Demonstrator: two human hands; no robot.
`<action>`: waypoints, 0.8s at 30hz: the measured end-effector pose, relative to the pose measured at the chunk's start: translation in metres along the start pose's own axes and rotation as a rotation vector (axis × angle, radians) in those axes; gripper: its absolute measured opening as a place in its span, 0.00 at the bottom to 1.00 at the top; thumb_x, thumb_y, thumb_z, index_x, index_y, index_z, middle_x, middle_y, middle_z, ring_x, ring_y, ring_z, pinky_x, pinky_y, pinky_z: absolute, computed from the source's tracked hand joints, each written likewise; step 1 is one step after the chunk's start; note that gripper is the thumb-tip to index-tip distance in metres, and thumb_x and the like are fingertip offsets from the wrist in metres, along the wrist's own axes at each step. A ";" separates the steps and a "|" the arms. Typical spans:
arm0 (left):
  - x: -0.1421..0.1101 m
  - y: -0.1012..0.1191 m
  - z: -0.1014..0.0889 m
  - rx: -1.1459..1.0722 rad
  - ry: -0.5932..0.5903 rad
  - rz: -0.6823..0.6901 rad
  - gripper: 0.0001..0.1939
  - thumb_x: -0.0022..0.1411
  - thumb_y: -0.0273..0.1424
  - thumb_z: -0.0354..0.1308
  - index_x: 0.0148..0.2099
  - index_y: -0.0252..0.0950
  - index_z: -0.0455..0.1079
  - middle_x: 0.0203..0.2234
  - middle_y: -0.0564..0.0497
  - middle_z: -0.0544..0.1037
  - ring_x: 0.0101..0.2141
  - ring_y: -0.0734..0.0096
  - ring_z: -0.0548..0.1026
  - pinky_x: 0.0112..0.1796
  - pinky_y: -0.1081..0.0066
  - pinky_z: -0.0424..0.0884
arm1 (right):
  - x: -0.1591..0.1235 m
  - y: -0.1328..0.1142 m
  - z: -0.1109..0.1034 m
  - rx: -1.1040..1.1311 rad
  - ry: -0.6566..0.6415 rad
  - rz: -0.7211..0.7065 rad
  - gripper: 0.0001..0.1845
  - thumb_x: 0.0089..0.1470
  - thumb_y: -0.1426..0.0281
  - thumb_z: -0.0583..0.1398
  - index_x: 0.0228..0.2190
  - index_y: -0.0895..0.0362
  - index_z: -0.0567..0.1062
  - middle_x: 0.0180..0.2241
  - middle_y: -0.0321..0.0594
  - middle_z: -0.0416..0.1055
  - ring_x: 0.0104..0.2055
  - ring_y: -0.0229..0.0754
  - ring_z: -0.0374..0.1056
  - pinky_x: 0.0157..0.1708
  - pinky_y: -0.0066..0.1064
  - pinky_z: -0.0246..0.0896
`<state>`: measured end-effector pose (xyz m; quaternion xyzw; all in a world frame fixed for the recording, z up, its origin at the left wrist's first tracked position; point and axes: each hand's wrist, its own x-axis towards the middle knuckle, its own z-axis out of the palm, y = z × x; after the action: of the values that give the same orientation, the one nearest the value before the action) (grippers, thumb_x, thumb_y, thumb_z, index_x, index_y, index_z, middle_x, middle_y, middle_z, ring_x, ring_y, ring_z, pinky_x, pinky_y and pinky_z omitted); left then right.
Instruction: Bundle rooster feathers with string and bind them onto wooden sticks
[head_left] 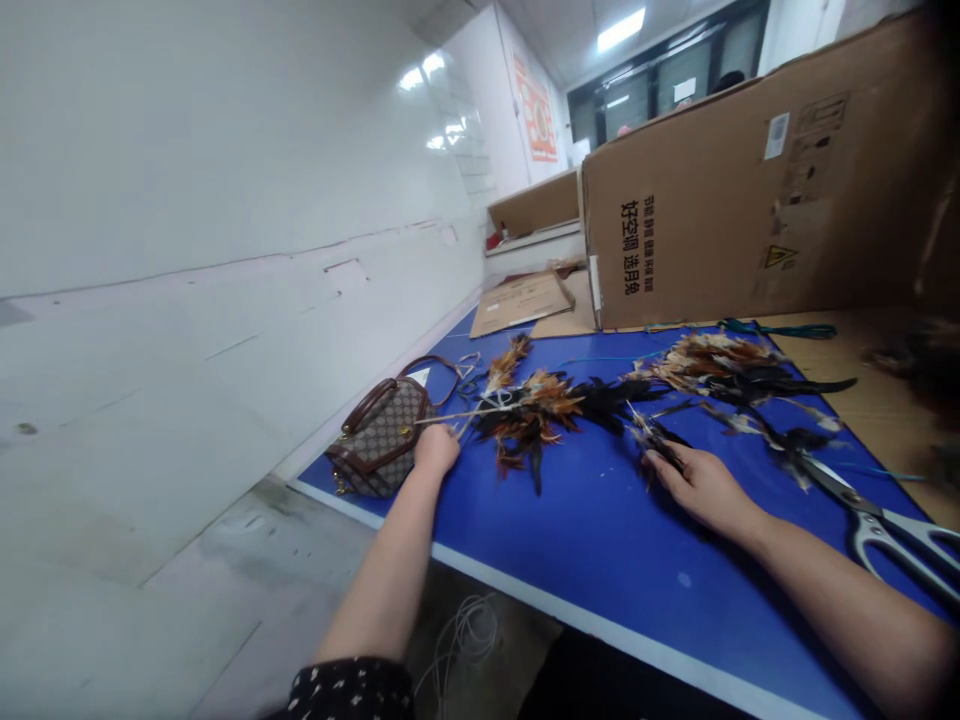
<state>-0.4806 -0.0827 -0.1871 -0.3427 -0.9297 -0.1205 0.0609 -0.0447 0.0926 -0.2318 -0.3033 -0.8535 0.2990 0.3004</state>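
My left hand (pixel 437 448) is closed beside a brown patterned handbag (pixel 386 440). A thin pale stick (pixel 454 415) passes just above its knuckles, and what its fingers hold is hidden. From there the stick leads to a tied bunch of brown and black feathers (pixel 540 400) lying on the blue tabletop (pixel 555 530). Farther right, my right hand (pixel 697 485) pinches a small bunch of dark feathers (pixel 651 435), quills pointing up and away. Past it lies a pile of tan and black feathers (pixel 705 365).
Large silver scissors (pixel 862 510) lie at the right, near my forearm. A big cardboard box (pixel 720 200) stands along the back, with a flat cardboard piece (pixel 517 300) to its left. A white wall (pixel 187 350) borders the left side. Green cord (pixel 787 329) lies by the box.
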 end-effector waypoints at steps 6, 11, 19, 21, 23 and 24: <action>-0.022 0.020 -0.021 0.136 0.169 0.141 0.20 0.72 0.37 0.52 0.62 0.36 0.71 0.55 0.36 0.73 0.50 0.51 0.78 0.49 0.59 0.72 | 0.000 -0.001 -0.001 -0.036 -0.018 -0.002 0.22 0.67 0.53 0.52 0.37 0.53 0.78 0.32 0.43 0.80 0.34 0.50 0.77 0.38 0.38 0.69; -0.008 0.025 -0.023 0.213 0.118 0.223 0.20 0.70 0.31 0.53 0.62 0.37 0.72 0.53 0.37 0.74 0.46 0.55 0.80 0.47 0.62 0.73 | 0.000 -0.002 -0.002 -0.043 -0.016 -0.014 0.22 0.67 0.54 0.51 0.38 0.53 0.78 0.32 0.44 0.81 0.33 0.50 0.77 0.36 0.38 0.69; -0.001 0.019 -0.019 0.184 0.080 0.229 0.19 0.74 0.34 0.48 0.50 0.39 0.81 0.47 0.40 0.82 0.49 0.57 0.80 0.49 0.66 0.72 | 0.000 -0.002 0.000 -0.105 -0.027 -0.029 0.21 0.67 0.54 0.52 0.36 0.53 0.77 0.28 0.43 0.79 0.30 0.49 0.76 0.33 0.37 0.69; 0.002 0.019 -0.020 0.171 0.079 0.216 0.20 0.75 0.37 0.47 0.52 0.40 0.81 0.47 0.40 0.83 0.49 0.57 0.80 0.49 0.65 0.72 | 0.000 -0.003 0.000 -0.112 -0.037 -0.029 0.21 0.68 0.54 0.52 0.37 0.53 0.78 0.28 0.44 0.79 0.30 0.49 0.76 0.33 0.37 0.68; 0.008 0.020 -0.021 0.163 0.071 0.187 0.20 0.74 0.37 0.48 0.51 0.40 0.81 0.46 0.39 0.84 0.48 0.56 0.81 0.48 0.65 0.72 | 0.000 -0.003 -0.001 -0.108 -0.051 -0.025 0.21 0.68 0.54 0.51 0.37 0.53 0.78 0.28 0.44 0.80 0.30 0.49 0.76 0.33 0.37 0.69; 0.012 0.020 -0.021 0.160 0.062 0.169 0.20 0.74 0.37 0.49 0.51 0.39 0.82 0.46 0.38 0.84 0.47 0.55 0.81 0.48 0.65 0.73 | 0.000 -0.004 -0.001 -0.107 -0.055 -0.023 0.21 0.68 0.54 0.51 0.37 0.53 0.78 0.28 0.44 0.80 0.30 0.49 0.76 0.33 0.37 0.68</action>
<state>-0.4758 -0.0665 -0.1611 -0.4100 -0.9018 -0.0510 0.1267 -0.0452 0.0902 -0.2288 -0.3009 -0.8795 0.2578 0.2637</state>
